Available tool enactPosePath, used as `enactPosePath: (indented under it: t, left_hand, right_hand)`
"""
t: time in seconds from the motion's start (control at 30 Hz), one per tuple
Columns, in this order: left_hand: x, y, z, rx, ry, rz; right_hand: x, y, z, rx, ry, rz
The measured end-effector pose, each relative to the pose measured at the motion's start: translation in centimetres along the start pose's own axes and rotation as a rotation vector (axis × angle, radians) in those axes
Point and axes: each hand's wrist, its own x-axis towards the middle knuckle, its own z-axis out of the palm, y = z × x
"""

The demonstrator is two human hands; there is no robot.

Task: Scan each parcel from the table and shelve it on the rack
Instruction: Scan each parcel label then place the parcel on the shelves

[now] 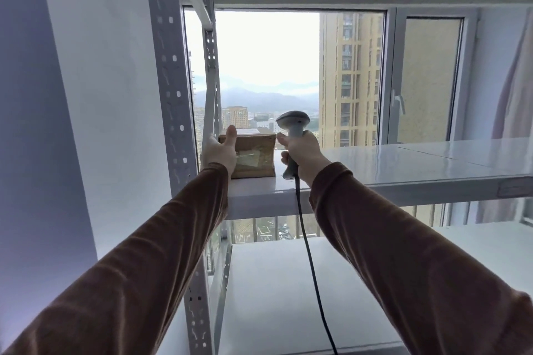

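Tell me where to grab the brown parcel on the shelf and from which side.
Take the brown parcel across its two short sides, coming from the front. It sits flat at the shelf's left end, close to the rack post; the left hand already rests at its left side, and the right side is free.

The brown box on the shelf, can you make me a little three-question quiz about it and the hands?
1. True or false: the brown parcel sits at the left end of the shelf, next to the rack post.
2. What does the right hand hold? A) a scanner B) a cup C) a roll of tape
3. Fill in: the left hand rests against the parcel's ____ side.

Key
1. True.
2. A: it grips the grey scanner, whose black cable hangs down.
3. Left, with the thumb up.
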Motion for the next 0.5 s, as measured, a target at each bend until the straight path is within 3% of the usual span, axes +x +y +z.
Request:
enactPosePath:
  t: [0.1,0.2,0.3,0.5]
  left_hand:
    - [-2.0,1.1,0.4,0.122,0.086,0.188]
    - [-5.1,2.6,2.1,0.071,0.035,0.317]
    - [-9.1,3.8,5.0,-0.046,-0.104,0.377]
    - [-17.6,5.0,13.5,-0.206,-0.414,0.328]
  right_hand:
    - [-2.4,-0.9,-2.2,-0.009,0.025,-0.058]
    - [-5.0,-1.4,-5.2,-0.061,0.082,-0.13]
    - [-8.0,-1.5,-9.1,-0.151,0.187,-0.197]
    - [-14.5,-1.4,-19.5,-0.241,0.405,-0.162]
